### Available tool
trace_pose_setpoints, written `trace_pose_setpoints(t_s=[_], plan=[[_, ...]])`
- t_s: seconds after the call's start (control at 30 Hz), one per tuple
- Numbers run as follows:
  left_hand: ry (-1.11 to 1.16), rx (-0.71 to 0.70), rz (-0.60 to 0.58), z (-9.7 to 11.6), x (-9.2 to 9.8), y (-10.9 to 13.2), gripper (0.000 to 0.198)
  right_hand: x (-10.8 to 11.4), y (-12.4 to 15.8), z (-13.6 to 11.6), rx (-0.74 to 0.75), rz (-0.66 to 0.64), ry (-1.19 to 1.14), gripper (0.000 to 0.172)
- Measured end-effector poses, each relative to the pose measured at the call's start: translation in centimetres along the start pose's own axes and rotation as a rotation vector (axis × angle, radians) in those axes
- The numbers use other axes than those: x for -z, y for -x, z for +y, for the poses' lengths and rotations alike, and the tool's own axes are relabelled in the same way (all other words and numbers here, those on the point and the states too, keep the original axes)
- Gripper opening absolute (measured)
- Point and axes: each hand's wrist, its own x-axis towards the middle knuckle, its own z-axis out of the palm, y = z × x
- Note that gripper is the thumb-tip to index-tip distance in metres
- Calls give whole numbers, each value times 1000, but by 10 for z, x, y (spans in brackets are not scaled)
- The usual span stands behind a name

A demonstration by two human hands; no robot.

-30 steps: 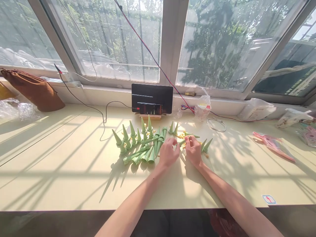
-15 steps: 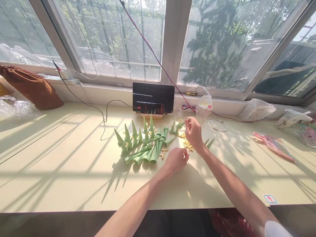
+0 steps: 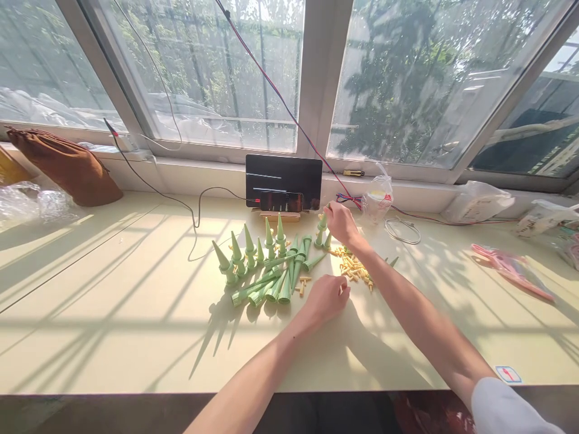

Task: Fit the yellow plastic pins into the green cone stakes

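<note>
Near the back of the pile, my right hand (image 3: pixel 342 224) has its fingers pinched at the tip of a green plastic spike (image 3: pixel 322 222), which stands upright. Beside it is a shorter green spike (image 3: pixel 328 241). My left hand (image 3: pixel 329 295) rests closed on the table, fingers curled in; whatever is inside them is hidden. Small yellow T-shaped pegs (image 3: pixel 355 265) lie heaped between and beyond the hands. A few more yellow pegs (image 3: pixel 303 284) are left of my left hand. Several green spikes lie flat (image 3: pixel 284 289), and others stand in a row (image 3: pixel 249 246) behind them.
A phone (image 3: pixel 281 202) leans on a black tablet (image 3: pixel 284 175) on a stand at the back. A coiled cable (image 3: pixel 402 231) and plastic bag (image 3: pixel 379 196) lie right of it. Pink-handled tool (image 3: pixel 511 271) at right, brown pouch (image 3: pixel 67 169) at left.
My right hand has moved left and slightly back, and the tilted green spike at its fingertips now stands upright. My left hand is nearly still. The view has shifted slightly.
</note>
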Motion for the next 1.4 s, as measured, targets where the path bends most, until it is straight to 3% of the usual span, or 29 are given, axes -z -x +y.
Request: trace_pose_setpoints(t_s=[0.27,0.5,1.07,1.4], plan=[[-14,-20,0,-3,-4,-1,22,1,-6,-5,21,-18,34,28],[-20,-15,-18,-1,-1,0,23,-10,-4,4,-11,-140,87,26],[14,4,-32,2,1,0,22,-9,8,4,65,-131,46,25],[-6,-3,-38,1,1,0,22,-9,13,3,17,-139,-67,20]])
